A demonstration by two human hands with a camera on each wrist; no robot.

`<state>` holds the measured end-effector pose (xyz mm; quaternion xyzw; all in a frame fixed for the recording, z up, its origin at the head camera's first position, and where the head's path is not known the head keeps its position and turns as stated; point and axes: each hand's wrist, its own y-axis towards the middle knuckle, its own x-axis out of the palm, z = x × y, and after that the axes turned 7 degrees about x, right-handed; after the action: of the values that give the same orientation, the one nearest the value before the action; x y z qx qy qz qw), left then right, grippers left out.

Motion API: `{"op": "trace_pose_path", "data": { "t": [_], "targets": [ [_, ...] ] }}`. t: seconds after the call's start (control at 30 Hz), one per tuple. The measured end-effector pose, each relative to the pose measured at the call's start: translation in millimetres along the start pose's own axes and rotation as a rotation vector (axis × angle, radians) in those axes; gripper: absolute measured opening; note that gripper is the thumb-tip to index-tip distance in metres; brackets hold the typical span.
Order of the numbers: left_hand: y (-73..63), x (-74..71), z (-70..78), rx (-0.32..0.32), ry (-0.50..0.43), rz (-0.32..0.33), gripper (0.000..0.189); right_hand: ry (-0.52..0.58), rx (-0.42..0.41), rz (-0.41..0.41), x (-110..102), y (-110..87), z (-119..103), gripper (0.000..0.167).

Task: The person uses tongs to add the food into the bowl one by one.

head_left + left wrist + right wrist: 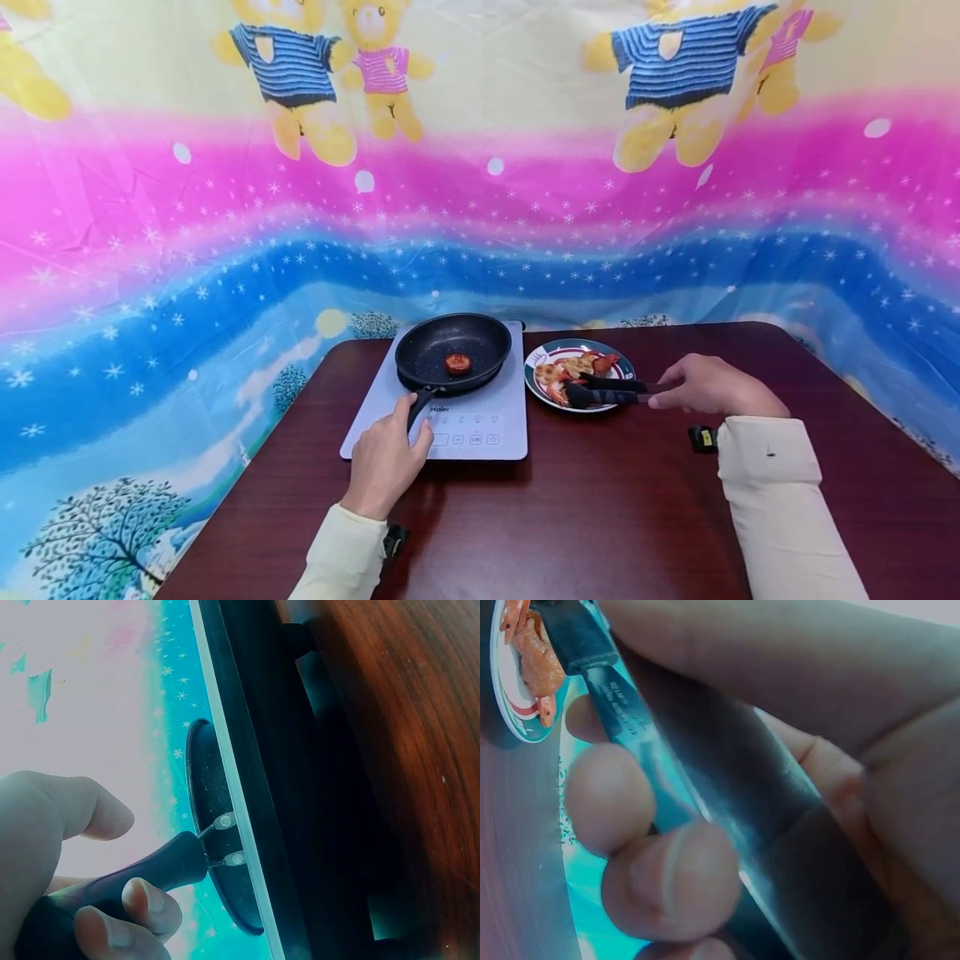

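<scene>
My left hand (386, 458) grips the black handle (142, 871) of a dark frying pan (420, 346), which sits on a white Haier cooktop (512, 417). One small round red piece of food (457, 363) lies in the pan. At the right, my right hand (712, 385) holds metal tongs (727, 765) with black tips (607, 396). Those tips are over the near side of a patterned plate (531, 385) and look to be at the food (562, 371), several orange-brown and pale pieces. Whether the tips pinch a piece cannot be told.
A dark red-brown wooden table (600, 508) carries the cooktop and the plate, side by side. Behind it hangs a colourful cloth (495, 217) with bears and snowflakes. The cooktop's control panel (468, 429) faces me, near the pan handle.
</scene>
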<state>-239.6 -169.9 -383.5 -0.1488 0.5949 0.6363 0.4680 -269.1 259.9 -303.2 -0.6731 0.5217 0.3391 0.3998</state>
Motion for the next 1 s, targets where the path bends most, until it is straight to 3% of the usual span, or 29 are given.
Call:
{"op": "trace_pose_path", "data": {
  "t": [0.47, 0.77, 1.0],
  "targets": [
    [-0.2, 0.0, -0.2, -0.005, 0.008, -0.015, 0.043, 0.107, 0.028, -0.048, -9, -13.4, 2, 0.047],
    [0.2, -0.3, -0.3, 0.007, 0.014, 0.001, 0.043, 0.082, 0.03, -0.043, -4, -4.8, 8, 0.047],
    [-0.1, 0.8, -1.5, -0.005, 0.017, -0.018, 0.044, 0.023, -0.014, 0.007, -8, -7.3, 10, 0.05]
  ]
}}
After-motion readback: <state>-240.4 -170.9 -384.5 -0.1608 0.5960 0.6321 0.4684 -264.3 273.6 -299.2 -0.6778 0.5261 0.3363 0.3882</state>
